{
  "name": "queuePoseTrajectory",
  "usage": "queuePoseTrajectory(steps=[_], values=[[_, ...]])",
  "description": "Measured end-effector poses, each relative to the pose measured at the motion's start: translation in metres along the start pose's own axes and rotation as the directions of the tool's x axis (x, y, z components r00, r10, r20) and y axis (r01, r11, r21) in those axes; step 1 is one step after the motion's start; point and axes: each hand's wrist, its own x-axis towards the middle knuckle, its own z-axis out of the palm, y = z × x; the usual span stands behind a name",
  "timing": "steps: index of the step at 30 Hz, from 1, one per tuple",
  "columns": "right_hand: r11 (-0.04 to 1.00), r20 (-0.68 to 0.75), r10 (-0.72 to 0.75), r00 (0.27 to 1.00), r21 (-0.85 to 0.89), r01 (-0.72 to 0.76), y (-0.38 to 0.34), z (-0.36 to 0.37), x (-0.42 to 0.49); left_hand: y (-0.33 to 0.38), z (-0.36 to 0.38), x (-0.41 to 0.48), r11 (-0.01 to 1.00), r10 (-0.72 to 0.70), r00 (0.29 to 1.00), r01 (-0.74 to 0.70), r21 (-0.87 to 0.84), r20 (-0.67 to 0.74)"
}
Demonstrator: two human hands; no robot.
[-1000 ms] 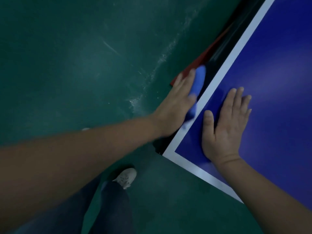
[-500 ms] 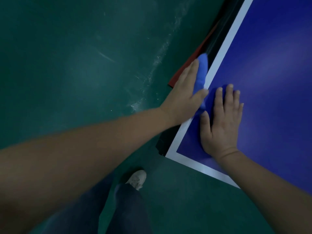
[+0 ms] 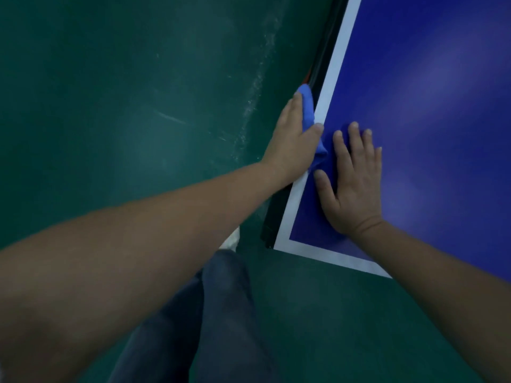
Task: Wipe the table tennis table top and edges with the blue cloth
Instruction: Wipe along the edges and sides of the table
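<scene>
Blue cloth [image 3: 309, 111] is seen bunched and soft, folded over the left side edge of the table close to the near corner. Part is pressed on the dark side rail [image 3: 318, 70] and part is lapped onto the white border line [image 3: 330, 84]. The blue cloth is gripped by the left hand [image 3: 290, 145]: fingers are laid long against the outer side and the thumb is hooked over the top, so the cloth is pinched against the edge. The right hand [image 3: 355, 186] is laid flat on the table top [image 3: 448, 128], fingers straight and slightly spread, nothing held. Its thumb tip lies just beside the cloth's lower end. The top is smooth, deep blue, with soft light patches. The white line is run straight along both edges and is met at a square corner. Green floor [image 3: 132, 111], smooth with pale scuff streaks, is shown open left of the rail. Dark trouser legs [image 3: 221, 313] and a bit of white shoe [image 3: 231, 240] are seen near the corner. Rail and line run on bare ahead of the cloth.
</scene>
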Motion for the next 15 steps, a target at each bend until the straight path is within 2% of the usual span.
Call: queuePoseTrajectory(steps=[2, 7, 11, 15], values=[[1.0, 0.017, 0.0, 1.0, -0.015, 0.0, 0.0, -0.001, -0.001, -0.009, -0.002, -0.027, 0.999, -0.006, 1.0, 0.007, -0.033, 0.027], [1.0, 0.009, 0.001, 1.0, -0.009, -0.001, 0.001, 0.001, 0.0, -0.049, -0.01, -0.091, 0.991, 0.073, 0.99, -0.085, 0.106, 0.121], [1.0, -0.022, 0.018, 1.0, 0.022, -0.017, -0.001, -0.001, 0.0, -0.042, -0.009, -0.068, 0.986, 0.116, 0.985, -0.129, 0.102, 0.125], [0.996, -0.136, 0.042, 0.99, 0.08, -0.031, 0.004, -0.01, 0.038, -0.021, -0.009, -0.012, 0.973, 0.185, 0.978, -0.196, 0.121, 0.097]])
